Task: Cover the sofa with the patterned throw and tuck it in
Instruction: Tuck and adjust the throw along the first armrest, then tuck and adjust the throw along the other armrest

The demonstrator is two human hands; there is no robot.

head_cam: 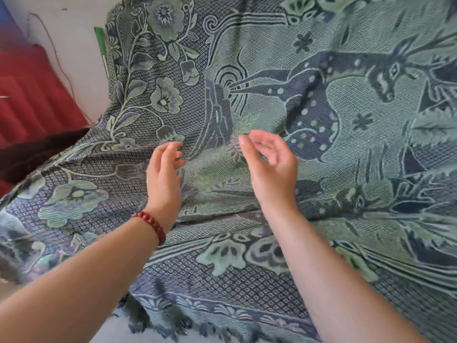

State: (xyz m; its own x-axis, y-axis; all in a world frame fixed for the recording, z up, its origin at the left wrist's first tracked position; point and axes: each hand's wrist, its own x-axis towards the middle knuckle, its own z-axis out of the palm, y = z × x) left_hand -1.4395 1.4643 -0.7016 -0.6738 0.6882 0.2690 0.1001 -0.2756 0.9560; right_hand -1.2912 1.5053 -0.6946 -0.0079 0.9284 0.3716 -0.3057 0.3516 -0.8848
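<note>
Bare forearms, a red beaded bracelet [150,225] circling the left wrist.

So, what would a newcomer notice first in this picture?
The green and blue throw fills almost the whole view, with a deer woven at upper right. In the middle, the left hand and right hand are held open over it, holding nothing. A red bracelet on the left wrist and a red cloth at the left edge stand out in colour.

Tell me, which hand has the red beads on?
The left hand: a red bead bracelet circles its wrist, while the right hand has a bare wrist.
</note>
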